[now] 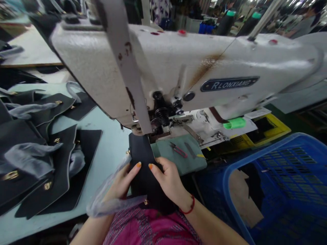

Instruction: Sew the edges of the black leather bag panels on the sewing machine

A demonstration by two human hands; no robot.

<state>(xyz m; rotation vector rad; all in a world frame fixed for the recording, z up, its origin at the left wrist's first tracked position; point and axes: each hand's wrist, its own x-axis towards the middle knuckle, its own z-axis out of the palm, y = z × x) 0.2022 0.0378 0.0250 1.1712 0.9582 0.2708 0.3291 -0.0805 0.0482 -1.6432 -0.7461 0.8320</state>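
Observation:
A black leather piece (142, 160) with small brass fittings lies under the head of a white sewing machine (178, 64), running back toward the needle area. My left hand (122, 183) rests on its left side with fingers stretched flat. My right hand (168, 178) presses on its right side, fingers also flat, a red string round the wrist. A crumpled clear plastic wrap (112, 200) trails off the piece's near end over my lap.
Stacked black leather pieces (41, 160) with brass clasps and plastic wraps cover the pale table (109, 149) at left. Red thread snips (178, 150) lie on the machine bed. A blue plastic crate (281, 183) stands at right, a yellow tray (273, 127) behind it.

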